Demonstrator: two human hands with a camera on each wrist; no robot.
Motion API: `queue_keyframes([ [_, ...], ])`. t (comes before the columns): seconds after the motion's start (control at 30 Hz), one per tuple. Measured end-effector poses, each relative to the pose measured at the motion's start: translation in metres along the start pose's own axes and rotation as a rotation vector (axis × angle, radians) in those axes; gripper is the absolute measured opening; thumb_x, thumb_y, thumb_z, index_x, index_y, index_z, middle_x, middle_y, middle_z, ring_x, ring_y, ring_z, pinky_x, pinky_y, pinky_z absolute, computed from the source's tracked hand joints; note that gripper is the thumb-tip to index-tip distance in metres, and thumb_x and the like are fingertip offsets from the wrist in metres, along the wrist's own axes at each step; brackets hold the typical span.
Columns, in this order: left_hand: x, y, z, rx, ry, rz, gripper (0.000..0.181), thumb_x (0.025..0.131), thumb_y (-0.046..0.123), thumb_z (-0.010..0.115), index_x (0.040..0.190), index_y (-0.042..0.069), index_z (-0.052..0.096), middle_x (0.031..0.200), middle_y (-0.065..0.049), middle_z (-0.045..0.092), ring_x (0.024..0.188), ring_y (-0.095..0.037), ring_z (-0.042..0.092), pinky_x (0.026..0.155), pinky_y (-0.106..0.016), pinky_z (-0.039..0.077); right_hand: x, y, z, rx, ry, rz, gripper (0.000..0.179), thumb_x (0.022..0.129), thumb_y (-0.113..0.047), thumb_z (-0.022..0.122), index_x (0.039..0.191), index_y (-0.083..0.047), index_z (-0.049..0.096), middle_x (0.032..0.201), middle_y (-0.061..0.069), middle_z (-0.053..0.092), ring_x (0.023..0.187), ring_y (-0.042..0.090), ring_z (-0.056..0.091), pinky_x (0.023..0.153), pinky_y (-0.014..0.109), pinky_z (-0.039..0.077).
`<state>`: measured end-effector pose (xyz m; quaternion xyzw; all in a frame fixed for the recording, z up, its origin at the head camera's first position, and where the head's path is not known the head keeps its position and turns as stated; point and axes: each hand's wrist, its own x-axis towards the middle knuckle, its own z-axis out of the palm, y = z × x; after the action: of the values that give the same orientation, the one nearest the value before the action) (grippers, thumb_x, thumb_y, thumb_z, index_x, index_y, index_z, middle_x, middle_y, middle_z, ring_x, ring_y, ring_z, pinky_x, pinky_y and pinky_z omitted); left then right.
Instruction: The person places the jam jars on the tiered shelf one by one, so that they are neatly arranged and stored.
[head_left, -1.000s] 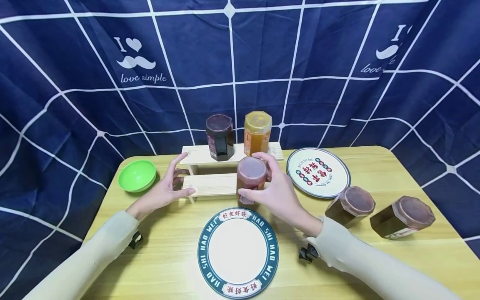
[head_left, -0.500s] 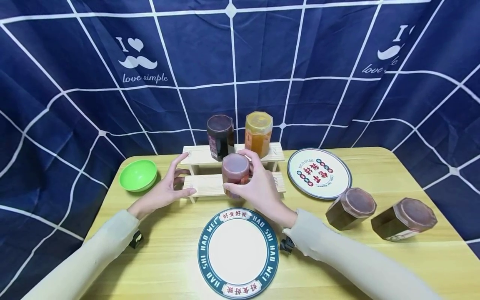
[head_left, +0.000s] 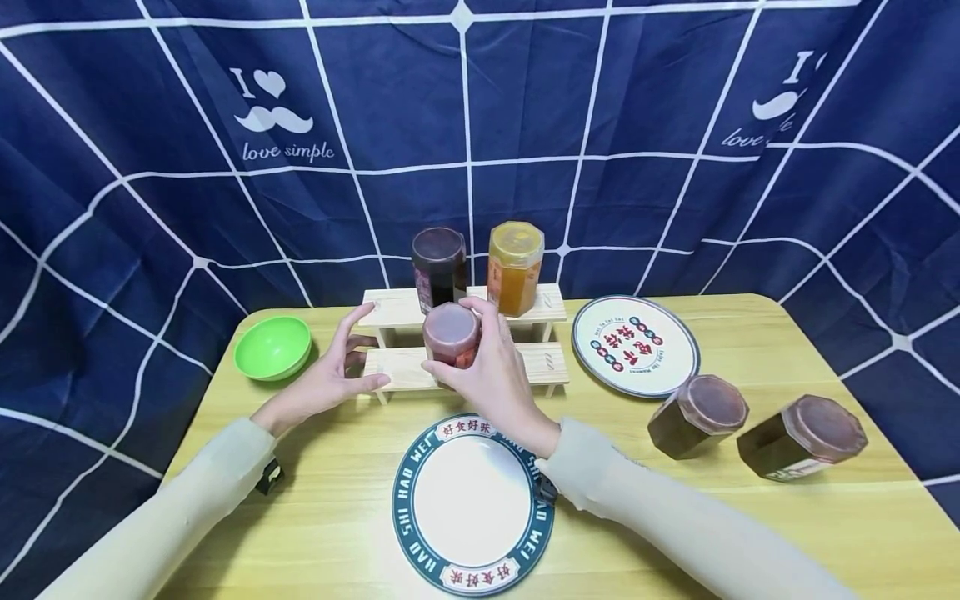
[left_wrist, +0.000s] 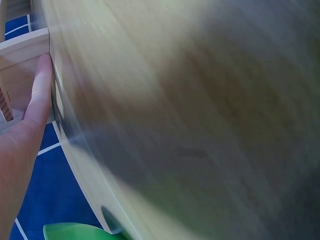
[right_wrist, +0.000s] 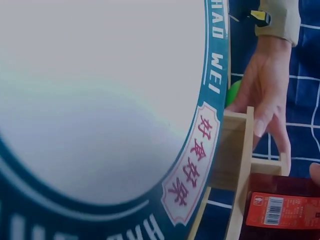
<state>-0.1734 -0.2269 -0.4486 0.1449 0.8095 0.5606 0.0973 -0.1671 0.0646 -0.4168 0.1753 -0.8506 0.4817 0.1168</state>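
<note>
My right hand [head_left: 491,375] grips a purple-lidded jar with dark contents [head_left: 452,333] at the lower tier of a two-tier wooden rack [head_left: 547,362]. A red label [right_wrist: 272,209] with a barcode shows on the jar in the right wrist view. Whether its base touches the tier cannot be seen. My left hand [head_left: 330,379] holds the rack's left end, thumb at the lower tier and index finger at the upper one. On the upper tier stand a dark jar [head_left: 439,265] and an orange-yellow jar [head_left: 516,271].
A green bowl [head_left: 272,348] sits left of the rack. In front lies a teal-rimmed plate [head_left: 405,508], partly under my right wrist. Another plate with red lettering [head_left: 600,371] lies right of the rack. Two dark jars stand farther right, a nearer one [head_left: 693,421] and an outer one [head_left: 795,442].
My right hand has carried the jar leftward along the lower tier, from its right half to left of the middle. My left hand has stayed at the rack's left end.
</note>
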Motion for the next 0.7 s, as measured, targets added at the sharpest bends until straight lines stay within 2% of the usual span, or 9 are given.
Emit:
queue_keyframes([
  [0.1,0.0,0.001,-0.001,0.001,-0.001,0.001,0.111,0.099,0.01,0.084,0.172,0.046,0.008,0.157,-0.026,0.045,0.145,-0.044,0.046,0.119,-0.066,0.034,0.001,-0.002,0.009,-0.016,0.018,0.009,0.096,0.083,-0.038,0.099,0.156,-0.024,0.039,0.14,0.012,0.046,0.12,0.029,0.06,0.099,0.048,0.056],
  [0.23,0.0,0.001,-0.001,0.004,-0.005,0.002,0.111,0.099,0.011,0.084,0.172,0.046,0.008,0.157,-0.025,0.045,0.146,-0.044,0.045,0.12,-0.066,0.033,0.002,-0.006,0.018,-0.015,0.048,0.019,0.097,0.083,-0.038,0.099,0.155,-0.02,0.037,0.138,0.014,0.04,0.124,0.03,0.053,0.103,0.048,0.053],
  [0.53,0.0,0.001,0.0,0.01,0.001,-0.003,0.11,0.1,0.011,0.083,0.172,0.047,0.008,0.157,-0.024,0.045,0.145,-0.047,0.046,0.121,-0.067,0.031,0.005,-0.014,0.03,-0.008,0.073,0.032,0.099,0.084,-0.038,0.099,0.156,-0.016,0.035,0.144,0.016,0.039,0.13,0.031,0.047,0.11,0.049,0.046],
  [0.7,0.002,-0.001,-0.001,0.011,-0.003,0.002,0.11,0.1,0.011,0.083,0.171,0.048,0.008,0.156,-0.023,0.044,0.143,-0.045,0.048,0.119,-0.065,0.033,0.006,-0.016,0.037,-0.009,0.113,0.039,0.1,0.081,-0.038,0.1,0.155,-0.015,0.036,0.144,0.016,0.041,0.131,0.032,0.046,0.108,0.049,0.045],
])
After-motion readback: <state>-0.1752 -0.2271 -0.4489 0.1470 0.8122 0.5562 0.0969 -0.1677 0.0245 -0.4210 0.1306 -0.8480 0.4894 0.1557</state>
